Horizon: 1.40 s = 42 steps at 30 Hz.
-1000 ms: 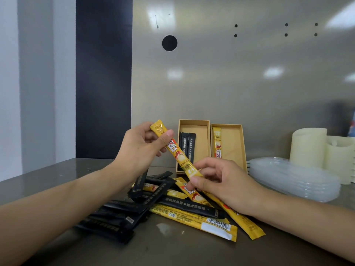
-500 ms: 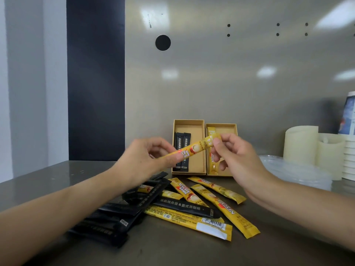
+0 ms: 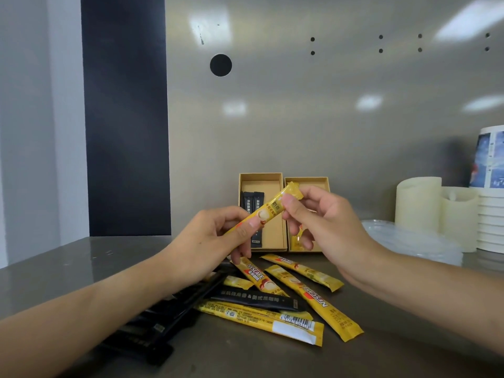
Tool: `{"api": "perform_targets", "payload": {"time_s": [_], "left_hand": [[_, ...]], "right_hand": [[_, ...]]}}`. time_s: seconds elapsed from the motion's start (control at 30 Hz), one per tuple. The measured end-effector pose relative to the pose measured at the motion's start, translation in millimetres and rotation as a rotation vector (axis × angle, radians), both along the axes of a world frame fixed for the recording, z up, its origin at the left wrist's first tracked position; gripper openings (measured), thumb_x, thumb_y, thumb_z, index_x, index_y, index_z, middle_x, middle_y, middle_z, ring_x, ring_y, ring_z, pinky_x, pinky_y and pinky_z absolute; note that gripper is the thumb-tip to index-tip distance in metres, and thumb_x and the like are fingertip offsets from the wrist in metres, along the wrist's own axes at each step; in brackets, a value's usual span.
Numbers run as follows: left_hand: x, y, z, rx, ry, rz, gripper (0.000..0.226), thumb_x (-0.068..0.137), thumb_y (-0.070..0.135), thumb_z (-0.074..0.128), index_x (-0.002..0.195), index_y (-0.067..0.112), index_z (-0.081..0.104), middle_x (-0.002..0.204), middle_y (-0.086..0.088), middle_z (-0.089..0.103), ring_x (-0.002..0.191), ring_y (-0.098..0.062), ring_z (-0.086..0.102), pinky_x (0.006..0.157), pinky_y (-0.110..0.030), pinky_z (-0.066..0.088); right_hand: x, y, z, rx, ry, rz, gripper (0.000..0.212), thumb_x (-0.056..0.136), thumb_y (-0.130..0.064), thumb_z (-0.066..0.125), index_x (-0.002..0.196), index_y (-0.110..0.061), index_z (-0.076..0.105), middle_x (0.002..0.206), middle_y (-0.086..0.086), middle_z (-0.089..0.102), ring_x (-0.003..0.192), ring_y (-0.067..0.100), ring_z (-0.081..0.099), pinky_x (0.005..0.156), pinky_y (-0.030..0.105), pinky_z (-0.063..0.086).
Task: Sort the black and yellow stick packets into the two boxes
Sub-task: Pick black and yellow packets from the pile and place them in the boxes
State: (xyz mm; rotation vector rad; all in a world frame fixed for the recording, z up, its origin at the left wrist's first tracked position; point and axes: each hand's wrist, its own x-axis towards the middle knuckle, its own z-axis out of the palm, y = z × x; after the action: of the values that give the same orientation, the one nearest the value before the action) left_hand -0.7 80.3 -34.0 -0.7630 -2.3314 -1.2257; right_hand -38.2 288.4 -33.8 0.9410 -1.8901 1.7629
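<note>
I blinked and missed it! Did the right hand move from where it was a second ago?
Yes. The right hand rose from the packet pile to in front of the right box, pinching the yellow packet.

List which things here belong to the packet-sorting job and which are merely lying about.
Job: yellow packet held by left hand and right hand; left box; right box; loose yellow packets; loose black packets.
Lying about: two candles; paper cups; clear plastic lids.
</note>
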Motion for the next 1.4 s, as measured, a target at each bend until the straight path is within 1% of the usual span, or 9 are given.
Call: {"api": "perform_targets", "payload": {"time_s": [0.1, 0.27, 0.47, 0.63, 0.7, 0.83, 0.93, 1.23, 1.4], "left_hand": [[1, 0, -2, -0.041, 0.005, 0.028, 0.026, 0.099, 0.039, 0.05, 0.09, 0.02, 0.065, 0.073, -0.003, 0.07, 0.064, -0.016, 0.064, 0.084, -0.043, 0.059], [0, 0, -2, -0.067, 0.032, 0.063, 0.022, 0.101, 0.033, 0.05, 0.089, 0.022, 0.064, 0.072, -0.002, 0.069, 0.064, -0.015, 0.064, 0.081, -0.044, 0.059], [0, 0, -4, -0.072, -0.002, 0.043, 0.029, 0.095, 0.046, 0.05, 0.097, 0.021, 0.064, 0.077, -0.003, 0.072, 0.067, -0.011, 0.065, 0.084, -0.041, 0.06], [-2, -1, -4, -0.108, 0.02, 0.055, 0.022, 0.102, 0.034, 0.048, 0.092, 0.021, 0.063, 0.075, -0.005, 0.07, 0.07, -0.015, 0.066, 0.076, -0.033, 0.057], [-1, 0, -5, -0.11, 0.017, 0.059, 0.023, 0.101, 0.038, 0.049, 0.093, 0.022, 0.063, 0.076, -0.005, 0.072, 0.069, -0.014, 0.066, 0.075, -0.032, 0.057], [-2, -2, -3, -0.104, 0.009, 0.1, 0.025, 0.101, 0.041, 0.047, 0.094, 0.024, 0.063, 0.08, -0.005, 0.074, 0.072, -0.017, 0.068, 0.083, -0.041, 0.059], [-1, -3, -3, -0.114, 0.005, 0.119, 0.024, 0.101, 0.04, 0.046, 0.095, 0.024, 0.063, 0.081, -0.004, 0.074, 0.074, -0.023, 0.069, 0.084, -0.044, 0.059], [-3, -3, -5, -0.149, -0.015, 0.154, 0.019, 0.103, 0.035, 0.048, 0.095, 0.026, 0.063, 0.083, -0.003, 0.074, 0.073, -0.022, 0.069, 0.078, -0.035, 0.059], [-7, -6, -4, -0.082, 0.038, 0.275, 0.018, 0.103, 0.036, 0.047, 0.097, 0.03, 0.062, 0.084, 0.002, 0.075, 0.065, -0.01, 0.067, 0.068, -0.021, 0.053]], "right_hand": [[-1, 1, 0, -0.051, -0.025, 0.006, 0.019, 0.099, -0.023, 0.062, 0.108, -0.009, 0.069, 0.077, -0.003, 0.068, 0.059, 0.011, 0.056, 0.041, 0.022, 0.04], [1, -2, -5, 0.051, -0.091, 0.063, 0.024, 0.092, -0.032, 0.069, 0.109, -0.016, 0.071, 0.089, 0.002, 0.074, 0.066, 0.024, 0.054, 0.042, 0.023, 0.04], [0, -4, -7, 0.045, -0.089, 0.032, 0.018, 0.094, -0.029, 0.068, 0.108, -0.019, 0.072, 0.087, -0.002, 0.075, 0.067, 0.028, 0.053, 0.042, 0.024, 0.039], [0, -1, -8, 0.081, -0.14, 0.033, 0.022, 0.093, -0.039, 0.068, 0.108, -0.023, 0.072, 0.082, 0.004, 0.072, 0.068, 0.033, 0.049, 0.046, 0.025, 0.04], [1, -2, -8, 0.089, -0.143, 0.025, 0.023, 0.094, -0.04, 0.067, 0.108, -0.023, 0.072, 0.078, 0.002, 0.071, 0.067, 0.031, 0.05, 0.047, 0.025, 0.04], [0, -1, -1, -0.018, -0.133, -0.001, 0.02, 0.1, -0.03, 0.06, 0.11, -0.015, 0.069, 0.098, 0.004, 0.075, 0.063, 0.011, 0.062, 0.041, 0.022, 0.04], [-3, 3, 1, -0.056, -0.17, -0.023, 0.022, 0.102, -0.03, 0.056, 0.109, -0.013, 0.068, 0.094, 0.001, 0.075, 0.06, 0.005, 0.062, 0.039, 0.02, 0.04], [-7, 1, -5, 0.035, -0.194, 0.015, 0.024, 0.098, -0.037, 0.061, 0.109, -0.016, 0.066, 0.096, 0.007, 0.076, 0.071, 0.017, 0.063, 0.044, 0.023, 0.042], [-20, 14, 15, -0.103, -0.145, -0.149, 0.024, 0.102, -0.037, 0.055, 0.106, -0.015, 0.064, 0.086, 0.002, 0.071, 0.068, 0.02, 0.06, 0.044, 0.024, 0.042]]}}
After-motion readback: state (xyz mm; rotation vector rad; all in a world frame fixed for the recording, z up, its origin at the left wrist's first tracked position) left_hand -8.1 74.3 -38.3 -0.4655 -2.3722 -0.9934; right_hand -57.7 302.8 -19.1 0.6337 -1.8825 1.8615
